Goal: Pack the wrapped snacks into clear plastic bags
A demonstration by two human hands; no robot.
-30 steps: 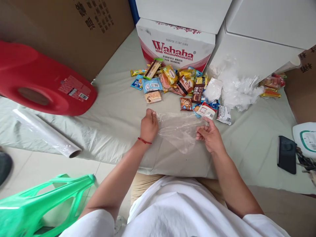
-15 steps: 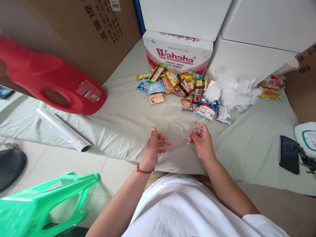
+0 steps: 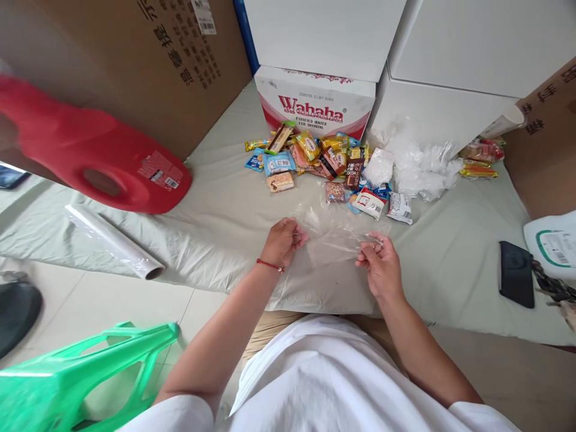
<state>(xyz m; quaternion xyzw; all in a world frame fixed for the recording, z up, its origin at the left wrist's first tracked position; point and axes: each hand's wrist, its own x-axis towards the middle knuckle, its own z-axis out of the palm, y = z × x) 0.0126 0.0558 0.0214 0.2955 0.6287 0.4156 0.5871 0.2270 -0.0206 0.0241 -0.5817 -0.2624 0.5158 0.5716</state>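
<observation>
The person's left hand (image 3: 283, 245) and right hand (image 3: 381, 264), both pinched closed, hold a thin clear plastic bag (image 3: 332, 241) spread between them, seemingly unfilled, while colourful wrapped snack packets (image 3: 308, 146) lie loose beyond on pale green cloth (image 3: 216, 195).

Plastic (image 3: 335, 237): between the hands, so clear that its outline fades into the cloth (image 3: 432, 264).
Left hand (image 3: 281, 243): fingertips partly veiled by film.
Snacks (image 3: 308, 147): toward 1 o'clock, lower packets buried; most small print unreadable.
Box (image 3: 315, 105): lower front hidden behind packets.
Jug (image 3: 112, 156): neck cut off toward 10 o'clock.
Stool (image 3: 90, 366): cropped at 8 o'clock.
Bottle (image 3: 551, 243): cropped at 3 o'clock.
Carton (image 3: 135, 72): top cut off toward 11 o'clock.
Dark thing (image 3: 13, 176): at 9 o'clock, too cropped to identify.
</observation>
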